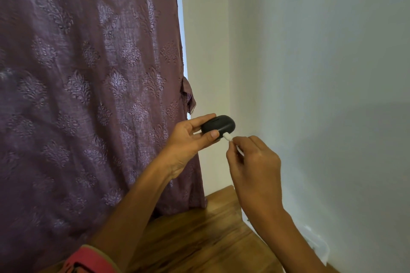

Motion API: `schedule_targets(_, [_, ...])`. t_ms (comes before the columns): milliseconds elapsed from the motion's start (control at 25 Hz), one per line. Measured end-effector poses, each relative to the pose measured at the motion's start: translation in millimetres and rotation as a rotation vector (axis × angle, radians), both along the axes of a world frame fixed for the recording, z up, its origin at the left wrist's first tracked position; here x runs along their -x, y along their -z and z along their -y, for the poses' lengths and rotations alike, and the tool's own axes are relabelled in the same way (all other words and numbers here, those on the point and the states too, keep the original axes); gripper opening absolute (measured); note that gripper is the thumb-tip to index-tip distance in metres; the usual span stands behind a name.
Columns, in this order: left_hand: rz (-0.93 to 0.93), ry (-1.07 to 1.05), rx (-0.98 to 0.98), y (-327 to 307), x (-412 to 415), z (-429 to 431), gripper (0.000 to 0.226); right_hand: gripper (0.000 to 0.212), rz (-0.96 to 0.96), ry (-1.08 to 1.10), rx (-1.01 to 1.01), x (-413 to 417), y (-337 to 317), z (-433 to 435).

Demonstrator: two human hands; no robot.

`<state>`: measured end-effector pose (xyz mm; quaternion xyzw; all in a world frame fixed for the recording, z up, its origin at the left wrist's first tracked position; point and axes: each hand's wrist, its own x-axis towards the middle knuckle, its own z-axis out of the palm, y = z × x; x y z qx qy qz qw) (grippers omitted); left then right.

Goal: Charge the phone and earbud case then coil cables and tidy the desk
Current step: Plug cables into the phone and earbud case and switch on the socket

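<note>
While the left hand (188,139) grips it, the earbud case (218,127) — black, rounded, matte.

Wooden desk (199,239) with blurred white object (316,242)

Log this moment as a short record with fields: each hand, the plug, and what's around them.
left hand: grips the black earbud case, held up above the desk
right hand: pinches the white cable plug
plug state: tip meets the case's lower edge; whether it is fully seated cannot be told
backdrop: purple patterned curtain on the left, pale wall on the right
surface: wooden desk below both hands
</note>
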<state>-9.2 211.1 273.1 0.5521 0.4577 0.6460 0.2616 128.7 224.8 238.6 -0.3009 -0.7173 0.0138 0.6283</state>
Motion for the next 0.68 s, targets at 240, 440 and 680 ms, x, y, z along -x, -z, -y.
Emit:
schedule_targets(240, [0.062, -0.131, 0.090, 43.0, 18.0, 5.6, 0.049, 0.034, -0.081, -0.461, 0.687, 4.2, 21.5, -32.4])
schedule_targets(440, [0.127, -0.215, 0.243, 116.5, 31.9, 17.6, 0.048, 0.031, -0.004, -0.619, 0.969, 27.0, 86.6, -41.2])
schedule_targets(680, [0.014, -0.491, 0.417, 217.2, 45.6, 24.4, 0.047, 0.019, 0.061, -0.602, 1.202, 56.1, 178.5, -37.8])
